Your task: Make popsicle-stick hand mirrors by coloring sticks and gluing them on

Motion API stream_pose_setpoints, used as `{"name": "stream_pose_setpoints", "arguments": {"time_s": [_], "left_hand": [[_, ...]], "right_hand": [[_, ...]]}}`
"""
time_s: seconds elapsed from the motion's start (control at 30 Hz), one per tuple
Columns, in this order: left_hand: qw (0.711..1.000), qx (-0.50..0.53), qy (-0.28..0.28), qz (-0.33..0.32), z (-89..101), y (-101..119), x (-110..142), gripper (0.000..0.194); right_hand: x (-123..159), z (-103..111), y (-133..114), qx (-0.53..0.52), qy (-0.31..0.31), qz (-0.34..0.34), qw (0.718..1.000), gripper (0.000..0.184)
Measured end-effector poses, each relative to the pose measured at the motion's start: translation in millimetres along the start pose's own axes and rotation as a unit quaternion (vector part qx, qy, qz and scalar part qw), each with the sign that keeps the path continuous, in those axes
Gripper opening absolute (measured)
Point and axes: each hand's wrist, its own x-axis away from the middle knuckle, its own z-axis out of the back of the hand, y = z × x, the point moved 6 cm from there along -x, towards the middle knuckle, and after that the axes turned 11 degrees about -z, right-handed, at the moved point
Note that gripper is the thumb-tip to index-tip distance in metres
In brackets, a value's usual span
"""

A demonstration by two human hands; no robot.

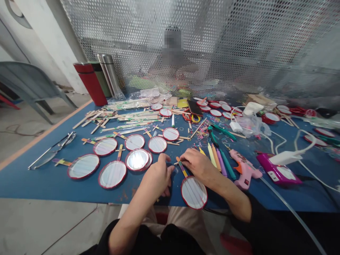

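A round red-rimmed mirror (pixel 194 192) lies near the table's front edge, with a coloured craft stick (pixel 182 168) glued on as its handle. My right hand (pixel 197 164) rests on the upper end of that stick, fingers curled and pinching it. My left hand (pixel 159 175) lies just left of the stick on the blue table (pixel 39 180), fingers bent down, and what it holds, if anything, is hidden. Several finished stick mirrors (pixel 112 174) lie in rows to the left.
A pink glue gun (pixel 243 169), coloured glue sticks (pixel 219 161), a purple device (pixel 277 172) with white cable, loose craft sticks (pixel 127 117) and flasks (pixel 91 83) crowd the table. A perforated metal screen (pixel 212 42) stands behind, with another person beyond it.
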Motion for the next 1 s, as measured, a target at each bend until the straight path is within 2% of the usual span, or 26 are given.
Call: {"name": "stream_pose_setpoints", "arguments": {"time_s": [0.33,0.47,0.57,0.7,0.8,0.87,0.93,1.0], "left_hand": [[0.999,0.006,0.003,-0.035,0.0,-2,6,0.010],[0.994,-0.090,0.022,-0.052,-0.9,4,14,0.011],[0.983,-0.158,0.065,-0.061,0.5,7,22,0.011],[0.976,-0.095,0.096,-0.172,0.3,11,35,0.011],[0.966,-0.081,0.061,-0.239,-3.1,13,43,0.014],[0.956,-0.095,0.039,-0.274,-5.7,16,46,0.024],[0.942,-0.119,0.032,-0.312,-8.2,22,46,0.038],[0.927,-0.147,0.033,-0.343,-11.0,27,44,0.050]], "right_hand": [[1,4,7,0.016,0.026,-0.033,0.999,0.016],[3,3,9,0.023,0.035,-0.049,0.998,0.017],[8,9,8,0.024,0.048,-0.058,0.997,0.022],[31,30,6,-0.006,0.094,-0.075,0.993,0.024],[62,45,6,-0.078,0.148,-0.076,0.983,0.017],[82,44,3,-0.095,0.128,-0.068,0.985,0.028],[98,35,-2,-0.081,0.087,-0.056,0.991,0.056],[107,27,-8,-0.050,0.061,-0.047,0.996,0.075]]}}
